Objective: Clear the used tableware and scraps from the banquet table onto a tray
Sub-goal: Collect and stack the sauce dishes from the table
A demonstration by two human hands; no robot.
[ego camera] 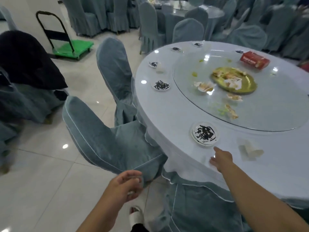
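Note:
A small clear dish of dark scraps (204, 133) sits near the round table's front edge (167, 124). My right hand (221, 159) reaches over the edge just below it, fingers straight, holding nothing. My left hand (127, 185) hangs off the table beside a chair seat, fingers loosely curled and empty. A crumpled napkin (250, 150) lies right of the dish. On the glass turntable (267, 118) stand a gold plate with scraps (234, 80) and loose shells (204, 86). More small dishes (161, 85) ring the table's left rim. No tray is in view.
Two covered chairs (107, 141) stand close at the table's left. A red box (255, 59) lies at the turntable's far side. A green trolley (71, 47) stands on the tiled floor at back left. More covered tables and chairs fill the background.

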